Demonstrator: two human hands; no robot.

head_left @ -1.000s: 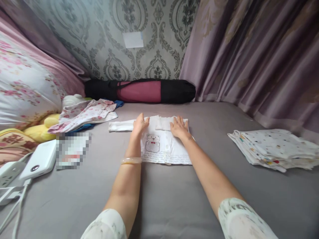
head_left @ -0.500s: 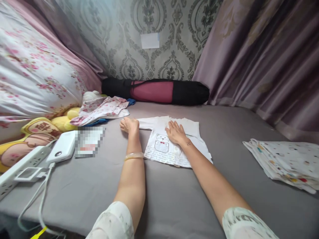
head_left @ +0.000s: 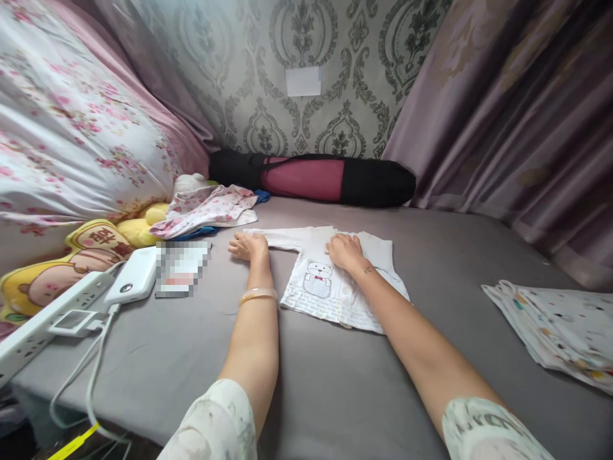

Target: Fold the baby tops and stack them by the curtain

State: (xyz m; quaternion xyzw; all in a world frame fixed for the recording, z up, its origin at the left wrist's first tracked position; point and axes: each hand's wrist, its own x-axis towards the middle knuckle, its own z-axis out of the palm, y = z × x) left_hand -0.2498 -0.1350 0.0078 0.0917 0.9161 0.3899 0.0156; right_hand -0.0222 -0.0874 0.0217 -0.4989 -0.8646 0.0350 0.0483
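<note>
"Fingers (head_left: 236,246) of the left hand (head_left: 249,246) curl over the tip of an outstretched sleeve (head_left: 283,238); those of the right hand (head_left: 345,252) bunch on a white shirt (head_left: 336,284), center frame. Whether either set grips cloth, we cannot tell."

"And the setting?"

"Floral fabric (head_left: 86,128) fills the upper left, patterned wall (head_left: 249,38) the top center, mauve curtain (head_left: 460,128) the upper right, all above a gray sheet (head_left: 191,358)."

"The pose?"

"Left forearm (head_left: 253,338) nearly vertical; right forearm (head_left: 407,326) slanting in from lower right, palm down."

"Any room?"

"Power strip (head_left: 52,322) and power bank (head_left: 131,275) crowd the left. Open sheet runs below the shirt, then rightward to folded cloths (head_left: 565,326) at the frame's edge."
</note>
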